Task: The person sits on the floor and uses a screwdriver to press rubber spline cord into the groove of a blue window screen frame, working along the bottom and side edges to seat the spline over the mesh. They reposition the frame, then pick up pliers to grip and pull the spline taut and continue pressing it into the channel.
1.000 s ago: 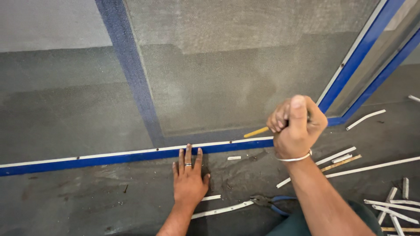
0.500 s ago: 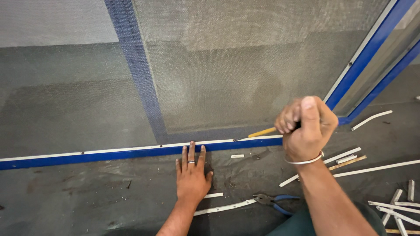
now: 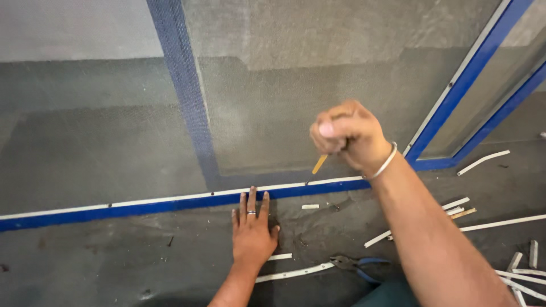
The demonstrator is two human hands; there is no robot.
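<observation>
A blue frame (image 3: 170, 203) with a white strip along its top lies across the grey floor, with grey mesh (image 3: 273, 102) stretched behind it. My left hand (image 3: 252, 234) rests flat on the floor, fingers spread, fingertips touching the frame's lower edge. My right hand (image 3: 348, 135) is raised above the frame in a fist. It grips a thin tool with a yellow-orange handle (image 3: 319, 164) that points down toward the white strip. A bangle sits on the right wrist.
Pliers with blue handles (image 3: 357, 264) lie on the floor near my right forearm. Several cut white strips (image 3: 483, 161) are scattered at the right. A second blue frame (image 3: 472, 74) runs diagonally at the upper right.
My right hand has moved left and lifted, bringing the tool's tip nearer the white strip. My left hand stays flat by the frame.
</observation>
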